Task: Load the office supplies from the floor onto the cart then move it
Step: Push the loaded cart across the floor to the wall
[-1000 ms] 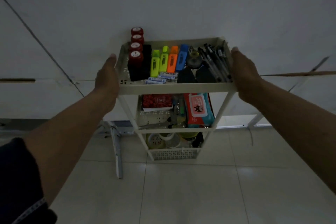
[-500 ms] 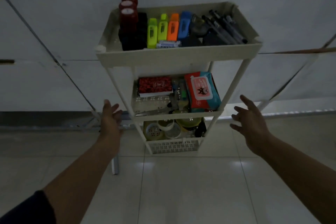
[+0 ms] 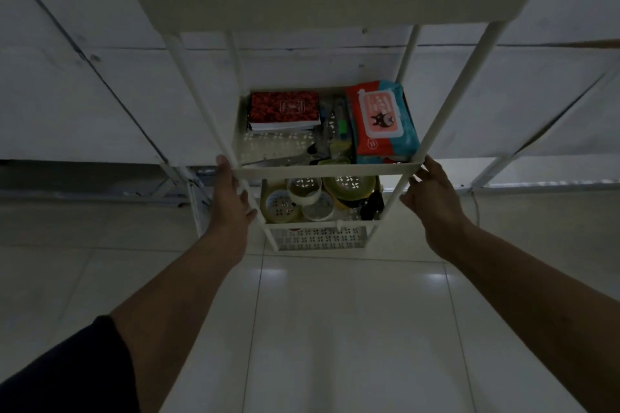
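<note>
On the tiled floor (image 3: 335,329), my left hand (image 3: 231,201) and right hand (image 3: 432,194) rest loosely, unclenched, against the loaded cart (image 3: 335,7); a jerky push could tip it

Open floor (image 3: 335,329) is seen below and behind the fingers of both hands, with nothing lying on it. Ahead of the left hand's fingers (image 3: 223,166) the way is barred by the cart's front left post (image 3: 208,104); the right hand's fingers (image 3: 429,166) are met by the front right post (image 3: 449,100). Between the fingers, the middle shelf (image 3: 322,171) is crowded by a notebook (image 3: 285,109) and a wipes pack (image 3: 382,121). Below it, tape rolls (image 3: 302,199) fill the bottom shelf. Beyond the fingers, passage is closed by the wall (image 3: 100,104).
</note>
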Demonstrator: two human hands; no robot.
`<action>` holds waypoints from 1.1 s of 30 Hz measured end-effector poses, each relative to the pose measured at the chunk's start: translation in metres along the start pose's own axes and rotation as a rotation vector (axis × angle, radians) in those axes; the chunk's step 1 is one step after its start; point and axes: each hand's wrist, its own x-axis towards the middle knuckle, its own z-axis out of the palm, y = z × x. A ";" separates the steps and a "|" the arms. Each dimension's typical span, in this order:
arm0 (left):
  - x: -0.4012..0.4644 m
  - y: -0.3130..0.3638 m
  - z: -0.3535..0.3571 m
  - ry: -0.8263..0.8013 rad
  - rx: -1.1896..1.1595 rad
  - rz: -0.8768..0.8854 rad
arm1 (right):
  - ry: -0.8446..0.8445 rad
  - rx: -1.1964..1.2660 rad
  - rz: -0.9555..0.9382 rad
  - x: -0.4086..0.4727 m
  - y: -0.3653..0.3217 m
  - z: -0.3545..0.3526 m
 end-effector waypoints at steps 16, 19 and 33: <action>0.052 -0.101 -0.038 0.142 0.106 -0.112 | 0.035 0.005 0.076 0.050 0.128 -0.009; 0.067 -0.122 -0.038 0.094 0.183 -0.103 | 0.022 0.032 0.107 0.068 0.152 -0.004; 0.072 -0.138 -0.028 -0.007 0.309 -0.104 | -0.164 -0.084 0.081 0.074 0.165 0.013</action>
